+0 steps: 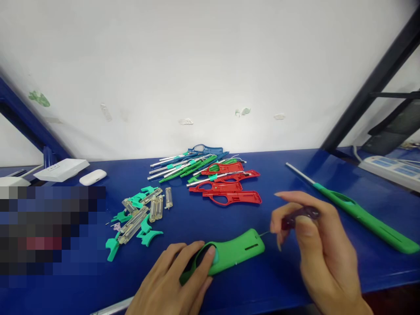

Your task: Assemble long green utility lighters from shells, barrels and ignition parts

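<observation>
My left hand [179,280] is closed on a green lighter handle [241,249] that lies on the blue table near the front edge. Its fingers wrap the trigger opening, and a metal tube [114,307] shows to the left, below the hand. To the right, my right hand [320,245] grips a dark purple screwdriver handle [300,217] between thumb and fingers. A thin metal shaft points left from it, its tip at the right end of the green handle. Whether the tip touches the handle cannot be made out.
Clear tanks [134,224] and teal triggers [151,237] lie left of centre. Behind are red shells [236,197], green and blue shells [213,150] and metal tubes. An assembled green lighter [370,218] lies right, beside a power strip [393,170]. A white case [93,177] sits left.
</observation>
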Tool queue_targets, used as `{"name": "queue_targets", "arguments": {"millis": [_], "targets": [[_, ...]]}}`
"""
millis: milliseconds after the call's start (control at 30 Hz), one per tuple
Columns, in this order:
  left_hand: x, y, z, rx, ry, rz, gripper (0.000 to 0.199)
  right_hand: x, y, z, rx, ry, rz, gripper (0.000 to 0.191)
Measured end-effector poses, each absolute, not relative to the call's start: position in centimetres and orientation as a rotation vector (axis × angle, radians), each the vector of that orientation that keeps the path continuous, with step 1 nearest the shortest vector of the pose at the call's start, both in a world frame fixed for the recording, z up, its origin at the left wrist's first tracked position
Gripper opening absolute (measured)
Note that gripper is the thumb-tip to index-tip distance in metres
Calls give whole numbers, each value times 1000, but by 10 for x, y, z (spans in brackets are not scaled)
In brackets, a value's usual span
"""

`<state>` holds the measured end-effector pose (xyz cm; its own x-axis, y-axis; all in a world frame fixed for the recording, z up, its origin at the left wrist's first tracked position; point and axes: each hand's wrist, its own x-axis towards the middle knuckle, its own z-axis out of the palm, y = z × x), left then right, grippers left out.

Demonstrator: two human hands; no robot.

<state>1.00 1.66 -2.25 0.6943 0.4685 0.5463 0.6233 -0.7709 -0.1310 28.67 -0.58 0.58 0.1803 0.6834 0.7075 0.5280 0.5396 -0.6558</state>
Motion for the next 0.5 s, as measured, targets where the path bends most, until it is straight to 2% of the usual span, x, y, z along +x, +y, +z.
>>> {"name": "queue_targets", "arguments": {"millis": [167,433,500], "targets": [[6,17,-26,-2635,-863,-633,40,286,2,12,-1072,-1619,106,45],[10,18,-19,-2574,-857,-702,43,291,3,24,-1076,-1571,71,17],[11,18,-17,-2558,-850,-722,44,288,2,28,-1050,-1512,30,18]]}}
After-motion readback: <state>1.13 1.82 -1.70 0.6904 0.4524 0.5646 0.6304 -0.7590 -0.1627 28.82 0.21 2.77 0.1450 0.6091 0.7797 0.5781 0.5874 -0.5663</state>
